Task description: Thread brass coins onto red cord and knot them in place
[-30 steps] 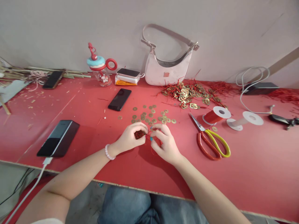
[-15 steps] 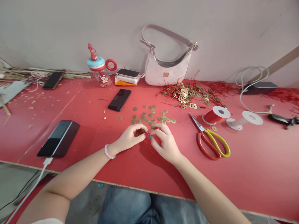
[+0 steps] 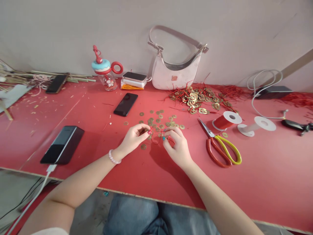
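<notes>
Between my hands a thin red cord [image 3: 156, 143] hangs in a loop. My left hand [image 3: 134, 136], with a pale bead bracelet at the wrist, pinches one part of the cord. In the fingertips of my right hand [image 3: 178, 146] is another part. Several loose brass coins with holes [image 3: 157, 120] lie scattered just beyond the fingers. One brass coin [image 3: 143, 147] rests on the red table below my left fingertips. Whether a coin hangs on the cord is too small to tell.
Scissors [image 3: 220, 143] lie right of my hands, near a red cord spool [image 3: 226, 120] and a nearly bare spool [image 3: 258, 125]. Behind are a heap of corded coins [image 3: 200, 98], a pink handbag [image 3: 174, 75] and a cup [image 3: 106, 76]. A phone [image 3: 126, 104] lies left of the coins.
My hands have moved apart, my left to the left and my right to the right, opening the red cord between them. A coin now shows on the table below my left hand.
</notes>
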Demonstrator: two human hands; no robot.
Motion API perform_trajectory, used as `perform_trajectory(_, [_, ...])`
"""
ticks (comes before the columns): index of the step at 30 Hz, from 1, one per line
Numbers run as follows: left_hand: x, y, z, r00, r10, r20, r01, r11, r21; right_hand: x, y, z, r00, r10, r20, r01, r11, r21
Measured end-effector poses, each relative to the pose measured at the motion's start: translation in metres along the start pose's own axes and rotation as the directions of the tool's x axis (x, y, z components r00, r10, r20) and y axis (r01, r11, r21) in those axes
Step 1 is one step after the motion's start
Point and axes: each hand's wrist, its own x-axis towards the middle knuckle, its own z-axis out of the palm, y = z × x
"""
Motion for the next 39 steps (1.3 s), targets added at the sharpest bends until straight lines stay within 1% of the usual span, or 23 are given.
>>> perform_trajectory(2, [0.002, -0.001, 0.000, 0.999, 0.011, -0.048, -0.013, 1.000, -0.028, 0.001, 0.001, -0.001, 0.998, 0.045, -0.046, -0.043, 0.999, 0.028])
perform_trajectory(6, [0.004, -0.002, 0.000, 0.993, -0.028, -0.115, 0.021, 0.998, -0.064, 0.003, 0.000, -0.004, 0.976, 0.153, -0.153, -0.133, 0.982, 0.132])
perform_trajectory(8, [0.005, -0.002, 0.000, 0.990, -0.047, -0.131, 0.037, 0.996, -0.082, 0.004, 0.000, -0.005, 0.951, 0.241, -0.194, -0.197, 0.956, 0.218])
perform_trajectory(10, [0.006, -0.001, -0.001, 0.987, -0.067, -0.144, 0.053, 0.994, -0.098, 0.004, 0.001, -0.006, 0.916, 0.333, -0.224, -0.255, 0.914, 0.315])
perform_trajectory(12, [0.006, -0.002, -0.001, 0.984, -0.093, -0.153, 0.076, 0.990, -0.115, 0.004, 0.002, -0.008, 0.887, 0.387, -0.251, -0.273, 0.879, 0.392])
perform_trajectory(13, [0.006, -0.002, -0.001, 0.982, -0.105, -0.158, 0.086, 0.988, -0.125, 0.003, 0.003, -0.010, 0.883, 0.389, -0.262, -0.258, 0.870, 0.421])
perform_trajectory(14, [0.006, -0.002, -0.001, 0.980, -0.116, -0.163, 0.095, 0.987, -0.132, 0.003, 0.004, -0.011, 0.890, 0.372, -0.263, -0.228, 0.863, 0.450])
perform_trajectory(15, [0.006, -0.002, -0.001, 0.978, -0.124, -0.169, 0.101, 0.985, -0.137, 0.003, 0.004, -0.013, 0.910, 0.336, -0.242, -0.188, 0.856, 0.482])
perform_trajectory(16, [0.007, -0.002, -0.001, 0.977, -0.128, -0.171, 0.105, 0.985, -0.138, 0.002, 0.005, -0.015, 0.943, 0.276, -0.187, -0.147, 0.847, 0.511])
perform_trajectory(17, [0.007, -0.002, -0.001, 0.977, -0.128, -0.173, 0.105, 0.985, -0.136, 0.002, 0.004, -0.016, 0.976, 0.195, -0.097, -0.114, 0.838, 0.534])
perform_trajectory(18, [0.007, -0.002, -0.001, 0.977, -0.126, -0.173, 0.104, 0.986, -0.132, 0.001, 0.003, -0.016, 0.995, 0.102, 0.016, -0.094, 0.832, 0.546])
perform_trajectory(19, [0.007, -0.003, -0.001, 0.978, -0.122, -0.169, 0.101, 0.987, -0.123, 0.001, 0.001, -0.016, 0.991, 0.014, 0.132, -0.083, 0.837, 0.541])
perform_trajectory(20, [0.007, -0.003, -0.001, 0.980, -0.115, -0.163, 0.098, 0.989, -0.112, 0.000, -0.001, -0.016, 0.971, -0.055, 0.233, -0.075, 0.855, 0.513])
perform_trajectory(21, [0.007, -0.004, -0.001, 0.982, -0.107, -0.158, 0.092, 0.991, -0.099, -0.001, -0.003, -0.014, 0.950, -0.092, 0.299, -0.060, 0.884, 0.464])
perform_trajectory(22, [0.006, -0.005, -0.002, 0.984, -0.096, -0.151, 0.084, 0.993, -0.084, -0.001, -0.005, -0.012, 0.940, -0.102, 0.325, -0.040, 0.916, 0.400])
perform_trajectory(24, [0.006, -0.006, -0.002, 0.990, -0.062, -0.123, 0.056, 0.997, -0.053, -0.002, -0.008, -0.008, 0.954, -0.084, 0.286, 0.005, 0.963, 0.268])
perform_trajectory(26, [0.005, -0.007, -0.001, 0.997, -0.027, -0.079, 0.024, 0.999, -0.027, -0.001, -0.007, -0.005, 0.980, -0.062, 0.191, 0.026, 0.983, 0.182])
perform_trajectory(28, [0.004, -0.007, 0.000, 1.000, -0.010, -0.030, 0.010, 1.000, 0.016, 0.000, -0.006, -0.004, 0.994, -0.041, 0.100, 0.026, 0.988, 0.153])
perform_trajectory(30, [0.001, -0.004, 0.001, 1.000, -0.014, 0.011, 0.013, 0.996, 0.092, 0.001, -0.004, -0.005, 0.998, -0.025, 0.056, 0.018, 0.991, 0.135])
perform_trajectory(32, [-0.002, 0.001, 0.002, 0.997, -0.032, 0.065, 0.020, 0.983, 0.181, 0.002, -0.003, -0.005, 0.998, -0.030, 0.063, 0.023, 0.993, 0.120])
perform_trajectory(34, [-0.004, 0.006, 0.003, 0.991, -0.029, 0.131, -0.005, 0.967, 0.256, 0.002, -0.003, -0.005, 0.994, -0.039, 0.098, 0.027, 0.993, 0.117])
perform_trajectory(37, [-0.006, 0.009, 0.004, 0.980, 0.049, 0.191, -0.108, 0.944, 0.311, 0.001, -0.004, -0.004, 0.990, -0.025, 0.142, 0.006, 0.991, 0.134])
perform_trajectory(39, [-0.007, 0.009, 0.005, 0.975, 0.079, 0.205, -0.140, 0.943, 0.302, 0.000, -0.005, -0.003, 0.990, -0.002, 0.138, -0.017, 0.991, 0.136])
